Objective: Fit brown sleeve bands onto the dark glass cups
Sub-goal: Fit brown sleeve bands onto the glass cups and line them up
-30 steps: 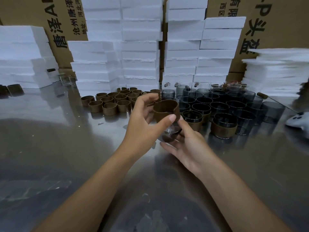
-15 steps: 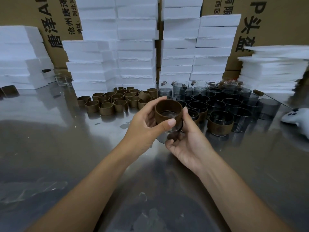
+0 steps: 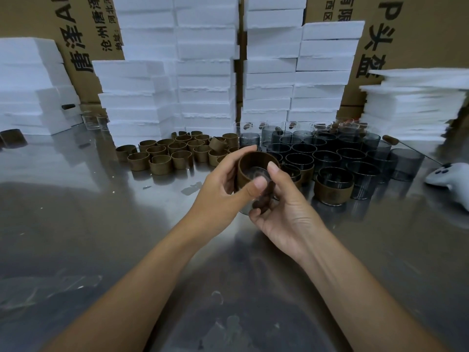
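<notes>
Both hands hold one dark glass cup [image 3: 256,174] above the steel table, with a brown sleeve band [image 3: 246,171] around it. My left hand [image 3: 223,196] grips the band from the left, thumb across its front. My right hand [image 3: 286,212] cups the glass from below and the right, thumb on the rim. Behind them lies a cluster of loose brown bands [image 3: 177,153]. Several bare dark cups [image 3: 330,153] stand at centre right. A cup with a band fitted [image 3: 333,189] stands in front of them.
Stacks of white foam boxes [image 3: 203,72] line the back of the steel table [image 3: 101,224], with cardboard cartons [image 3: 418,29] behind. More white foam sheets [image 3: 411,102] are stacked at the right. A white controller [image 3: 449,181] lies at the right edge.
The cup and band have come a little lower and nearer to me. My right hand has closed in around the glass, and the band now sits further over the cup.
</notes>
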The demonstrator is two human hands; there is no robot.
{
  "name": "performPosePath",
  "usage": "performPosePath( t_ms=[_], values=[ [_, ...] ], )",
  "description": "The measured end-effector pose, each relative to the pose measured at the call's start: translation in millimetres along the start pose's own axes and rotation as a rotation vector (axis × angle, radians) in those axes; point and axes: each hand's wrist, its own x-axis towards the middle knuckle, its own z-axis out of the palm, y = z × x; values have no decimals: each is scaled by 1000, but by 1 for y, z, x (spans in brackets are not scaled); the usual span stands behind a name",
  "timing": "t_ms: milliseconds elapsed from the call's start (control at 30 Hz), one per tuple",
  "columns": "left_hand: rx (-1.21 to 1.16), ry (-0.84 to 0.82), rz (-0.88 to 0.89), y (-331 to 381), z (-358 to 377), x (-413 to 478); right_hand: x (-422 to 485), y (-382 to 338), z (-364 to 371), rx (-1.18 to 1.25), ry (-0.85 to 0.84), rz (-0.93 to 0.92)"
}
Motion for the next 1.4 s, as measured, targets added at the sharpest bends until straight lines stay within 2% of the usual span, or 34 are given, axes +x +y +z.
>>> performPosePath(
  t_ms=[267,467,867,1033,1267,1400],
  values=[
    [-142,8,-91,-5,0,2,0,-1,0,33,-14,-89],
    [-286,-84,-274,-5,2,2,2,-1,-4,4,-32,-125],
    [-323,-42,-225,-7,-2,1,1,-2,-4,-36,-17,-126],
    [-380,8,-259,-7,-1,0,2,-2,-4,-33,34,-108],
    [-420,48,-271,-13,-2,4,5,-2,-6,25,20,-62],
    [-479,-10,-331,-18,-5,6,5,-2,-8,-32,37,-44]
  ],
)
